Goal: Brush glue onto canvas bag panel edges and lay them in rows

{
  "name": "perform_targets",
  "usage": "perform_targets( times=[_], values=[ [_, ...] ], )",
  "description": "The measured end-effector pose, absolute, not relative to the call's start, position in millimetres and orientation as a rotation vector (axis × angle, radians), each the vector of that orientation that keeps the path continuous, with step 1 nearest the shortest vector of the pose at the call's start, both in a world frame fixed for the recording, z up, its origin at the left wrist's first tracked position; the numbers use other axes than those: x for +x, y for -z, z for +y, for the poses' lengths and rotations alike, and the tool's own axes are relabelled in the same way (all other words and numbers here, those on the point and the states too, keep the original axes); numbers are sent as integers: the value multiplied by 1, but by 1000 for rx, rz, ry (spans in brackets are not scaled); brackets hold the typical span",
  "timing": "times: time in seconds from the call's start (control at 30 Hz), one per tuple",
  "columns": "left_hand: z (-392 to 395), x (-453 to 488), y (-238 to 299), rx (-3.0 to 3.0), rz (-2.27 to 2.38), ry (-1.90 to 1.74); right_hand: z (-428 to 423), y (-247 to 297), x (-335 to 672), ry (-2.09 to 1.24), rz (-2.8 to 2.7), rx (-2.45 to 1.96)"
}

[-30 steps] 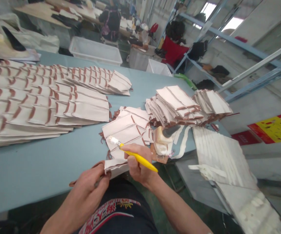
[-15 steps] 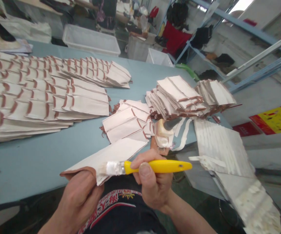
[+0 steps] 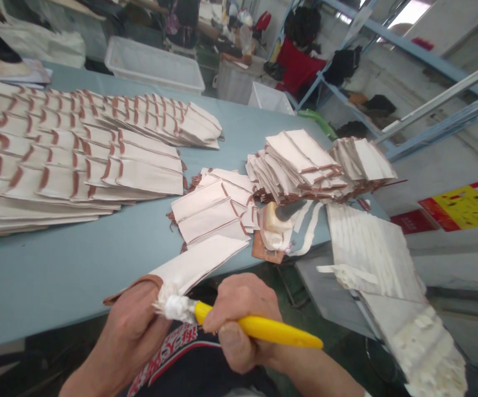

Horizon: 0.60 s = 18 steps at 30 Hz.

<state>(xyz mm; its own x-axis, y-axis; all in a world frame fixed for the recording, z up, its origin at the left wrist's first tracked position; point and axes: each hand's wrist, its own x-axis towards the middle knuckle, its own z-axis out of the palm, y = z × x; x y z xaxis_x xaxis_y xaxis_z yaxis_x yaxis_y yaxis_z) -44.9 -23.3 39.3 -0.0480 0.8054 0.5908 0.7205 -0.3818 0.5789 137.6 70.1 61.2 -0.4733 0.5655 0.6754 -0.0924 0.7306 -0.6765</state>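
The blue worktable [image 3: 77, 264] runs out past both hands, and the biggest thing on it is the spread of overlapped cream panels [image 3: 152, 176], beyond and to the left of the left hand [image 3: 133, 317]; I'd guess they are shingled so that each brown edge sits free of the next. Off to the right of the right hand [image 3: 247, 322] slopes a pale board [image 3: 371, 242] with white strips lying along it. Farther out from that hand stands a tall stack of panels [image 3: 301, 157], and closer in, just past the work, a lower pile [image 3: 208, 218], probably kept there for easy reach. The cream panel being worked [image 3: 206, 259] lies slantwise at the table's near edge, its brown-edged end pinched in the left hand, fingers mostly tucked out of my sight; that pinch presumably steadies it. The right hand is closed around the yellow-handled brush [image 3: 272, 331], thumb along the handle, likely for fine control. Its white-coated bristles [image 3: 166, 303] point toward the left hand, right by the panel's near corner; whether they touch it, I can't tell from here.
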Motion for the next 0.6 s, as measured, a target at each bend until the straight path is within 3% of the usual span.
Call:
perform_targets(
  times=[0.3, 0.5, 0.6],
  values=[
    [-32, -46, -29, 2212, 1779, -1293, 67, -70, 140, -782, -1807, -383],
    [-39, -53, -12, 2410, 1856, -1160, 69, -69, 143, -1181, -1725, -775],
    [-38, -49, -7, 2404, 1931, -1216, 79, -68, 147, -1203, -1711, -950]
  ],
)
